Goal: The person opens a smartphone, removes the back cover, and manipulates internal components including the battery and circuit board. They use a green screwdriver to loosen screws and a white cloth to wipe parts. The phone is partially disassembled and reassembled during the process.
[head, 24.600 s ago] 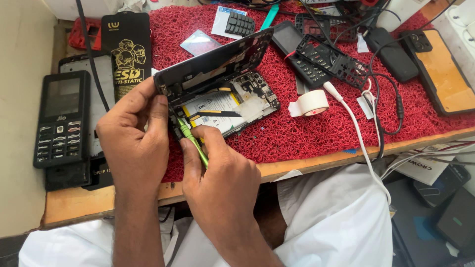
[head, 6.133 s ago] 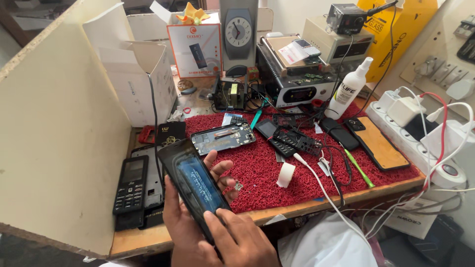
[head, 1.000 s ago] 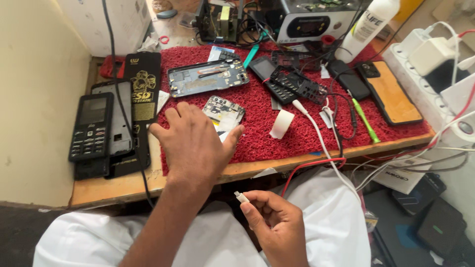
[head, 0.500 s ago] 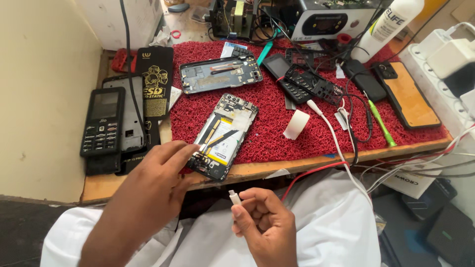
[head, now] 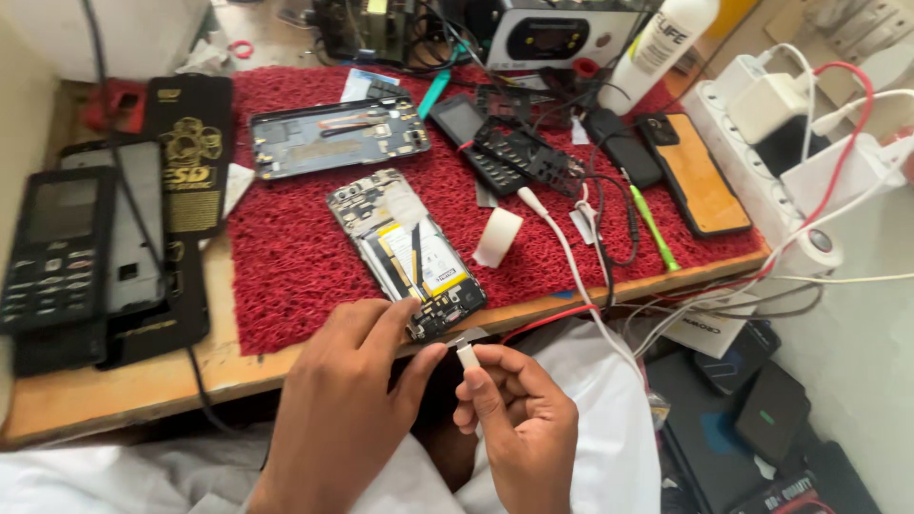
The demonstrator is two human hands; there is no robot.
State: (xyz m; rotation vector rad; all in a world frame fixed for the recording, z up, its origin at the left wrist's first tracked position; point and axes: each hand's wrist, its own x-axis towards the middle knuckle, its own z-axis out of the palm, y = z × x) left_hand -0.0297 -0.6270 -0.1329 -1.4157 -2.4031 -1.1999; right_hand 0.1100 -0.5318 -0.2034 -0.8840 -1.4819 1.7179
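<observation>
head view, left hand: the left hand (head: 347, 395) sits at the near edge of the tabletop (head: 124, 385), fingers curled loosely, fingertips touching the bottom end of the opened smartphone (head: 405, 252). Touching it, not really clamped around it.
head view, right hand: the right hand (head: 519, 419) is pinched on a small white connector plug (head: 466, 354) between thumb and fingers, held just below the phone's bottom edge (close to it, but I can't tell if it's actually touching).
head view, opened smartphone: back cover off, lying flat and angled on the red bristly mat (head: 286, 257), battery and circuit boards showing, bottom end hanging near the mat's front edge.
head view, behind it: a separate phone frame (head: 338, 138) lies further back on the mat, well apart from both hands.
head view, middle of mat: a roll of white tape (head: 498, 236) stands just right of the opened phone, with a white cable (head: 562, 257) running past it toward the person's lap.
head view, right side: a phone in an orange-brown case (head: 695, 176), with a green pry tool (head: 653, 228) beside it.
head view, left side: a black keypad phone (head: 52, 247) off the mat, next to a black flat package (head: 186, 162) (gold print on it).
</observation>
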